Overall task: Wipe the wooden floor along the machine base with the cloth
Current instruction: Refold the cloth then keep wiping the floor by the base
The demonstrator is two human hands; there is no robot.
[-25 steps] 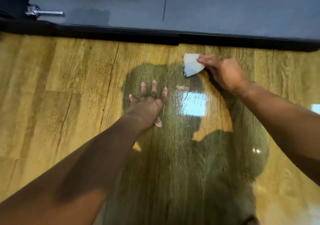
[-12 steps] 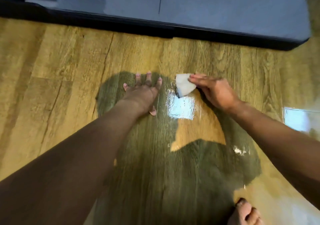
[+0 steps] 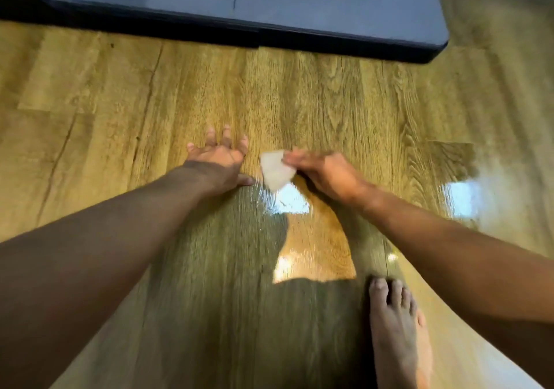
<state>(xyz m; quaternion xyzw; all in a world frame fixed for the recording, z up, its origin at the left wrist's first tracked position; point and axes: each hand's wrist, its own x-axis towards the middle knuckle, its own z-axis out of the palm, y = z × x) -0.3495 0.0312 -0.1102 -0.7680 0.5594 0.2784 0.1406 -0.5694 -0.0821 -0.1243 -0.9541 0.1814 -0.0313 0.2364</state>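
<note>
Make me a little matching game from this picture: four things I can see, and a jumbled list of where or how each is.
1 left hand
2 cloth
3 machine base
4 bare foot

a dark grey, along the top
b white, held by the right hand
c bottom right, on the wooden floor
d pressed flat, fingers spread

Pairs: 1-d, 2-b, 3-a, 4-c

Bright and warm; white glare on glossy wooden floor (image 3: 299, 94); broad shadow in foreground; motion-blurred, edges bowed.
</note>
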